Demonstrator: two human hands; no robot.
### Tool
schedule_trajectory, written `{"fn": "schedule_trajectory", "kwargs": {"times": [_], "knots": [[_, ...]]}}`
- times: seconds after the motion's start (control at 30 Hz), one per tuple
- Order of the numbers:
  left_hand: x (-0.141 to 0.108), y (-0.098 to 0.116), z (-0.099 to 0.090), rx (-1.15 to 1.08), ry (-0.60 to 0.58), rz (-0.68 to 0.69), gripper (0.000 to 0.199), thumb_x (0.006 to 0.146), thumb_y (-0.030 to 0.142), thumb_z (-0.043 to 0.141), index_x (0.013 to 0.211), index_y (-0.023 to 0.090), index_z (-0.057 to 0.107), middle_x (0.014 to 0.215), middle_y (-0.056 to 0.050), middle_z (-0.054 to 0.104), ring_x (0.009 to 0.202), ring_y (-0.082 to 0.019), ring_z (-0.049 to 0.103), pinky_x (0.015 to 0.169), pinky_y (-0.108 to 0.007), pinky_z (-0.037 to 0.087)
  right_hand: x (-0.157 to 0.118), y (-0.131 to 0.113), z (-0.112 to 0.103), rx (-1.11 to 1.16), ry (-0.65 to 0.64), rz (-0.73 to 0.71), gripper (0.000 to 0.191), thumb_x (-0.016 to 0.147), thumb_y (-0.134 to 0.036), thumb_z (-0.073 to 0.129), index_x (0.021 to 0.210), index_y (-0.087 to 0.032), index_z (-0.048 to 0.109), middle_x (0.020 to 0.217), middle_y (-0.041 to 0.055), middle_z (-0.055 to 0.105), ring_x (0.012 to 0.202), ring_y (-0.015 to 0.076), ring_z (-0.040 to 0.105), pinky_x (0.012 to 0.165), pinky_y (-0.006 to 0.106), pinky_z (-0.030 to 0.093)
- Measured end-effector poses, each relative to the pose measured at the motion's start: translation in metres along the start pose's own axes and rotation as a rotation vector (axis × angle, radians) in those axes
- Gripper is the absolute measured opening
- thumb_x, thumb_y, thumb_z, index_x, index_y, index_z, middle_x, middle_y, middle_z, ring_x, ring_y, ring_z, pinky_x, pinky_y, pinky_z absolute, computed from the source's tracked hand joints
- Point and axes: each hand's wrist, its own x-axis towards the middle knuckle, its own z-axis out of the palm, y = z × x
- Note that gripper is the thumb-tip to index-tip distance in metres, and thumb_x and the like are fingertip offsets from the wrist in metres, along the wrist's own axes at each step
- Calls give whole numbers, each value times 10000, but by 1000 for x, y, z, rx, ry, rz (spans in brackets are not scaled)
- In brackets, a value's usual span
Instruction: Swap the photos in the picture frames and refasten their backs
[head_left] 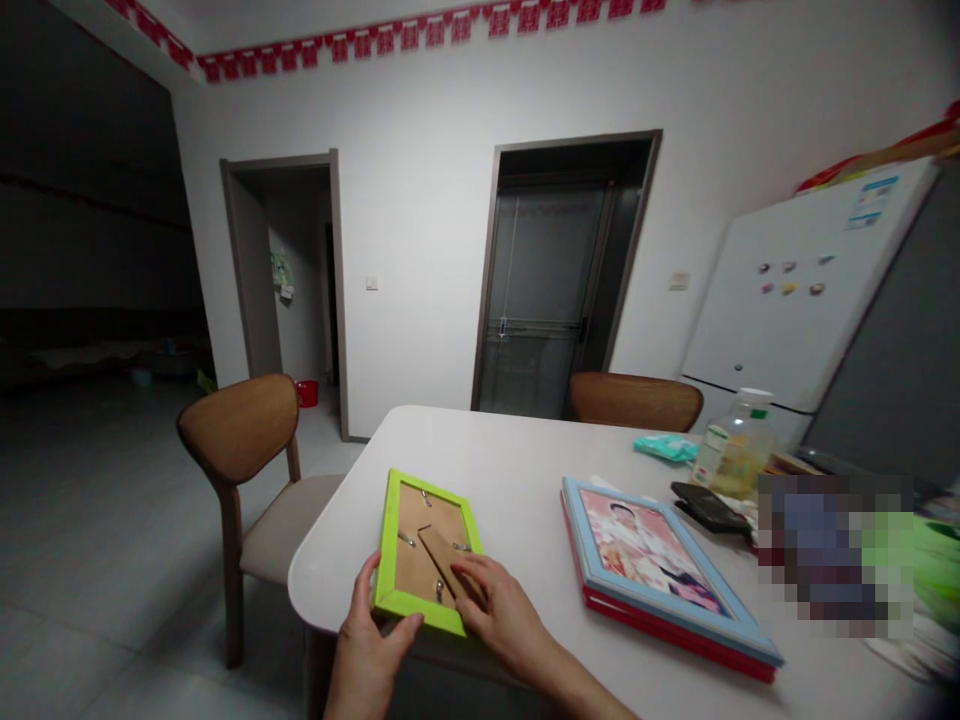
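A green picture frame [386, 560] is tilted at the near edge of the white table, its brown backing board facing up with metal clips on it. My left hand [373, 635] grips the frame's lower left corner, thumb on the near edge and fingers at the left side. My right hand [499, 610] is closed at the right side of the backing, with its fingers on the brown stand leg [439, 560]. To the right, a light blue frame [652, 550] with a photo lies on top of red-edged frames [675, 640].
On the white table [517, 450] a clear bottle [735, 445], a dark phone-like object [710, 508] and a teal packet [666, 448] stand or lie at the right. Wooden chairs are at the left [244, 430] and far side [637, 400]. A blurred patch covers the right edge.
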Motion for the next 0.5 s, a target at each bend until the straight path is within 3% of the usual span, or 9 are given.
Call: {"fn": "schedule_trajectory", "kwargs": {"times": [0.17, 0.27, 0.4, 0.5], "knots": [[-2, -20, -5, 271, -62, -3, 560, 616, 254, 550, 1133, 91, 413, 1138, -129, 522, 1070, -233, 460, 918, -351, 340, -13, 8, 1, -143, 22, -10, 294, 688, -221, 466, 950, -181, 595, 1020, 97, 539, 954, 206, 482, 844, 316, 367], [-4, -26, -2, 393, -96, 67, 519, 629, 260, 540, 1116, 104, 453, 1183, -130, 487, 1117, -229, 413, 958, -377, 286, -17, 10, 0, -175, 15, 2, 289, 682, -227, 479, 944, -193, 595, 1009, 92, 534, 945, 208, 476, 832, 315, 365], [-3, -27, 2, 513, -175, 155, 497, 622, 214, 550, 1107, 136, 472, 1256, -124, 411, 1170, -219, 343, 987, -411, 221, -14, 12, -4, -220, -39, 5, 280, 653, -236, 520, 918, -215, 608, 1006, 86, 525, 946, 218, 463, 813, 327, 363], [1, -21, 4, 537, -254, 225, 503, 599, 172, 576, 1093, 167, 482, 1266, -111, 400, 1186, -223, 314, 988, -434, 199, -4, 8, -9, -202, -140, -85, 271, 633, -216, 550, 893, -243, 623, 1051, 66, 507, 971, 205, 449, 834, 320, 344]]}}
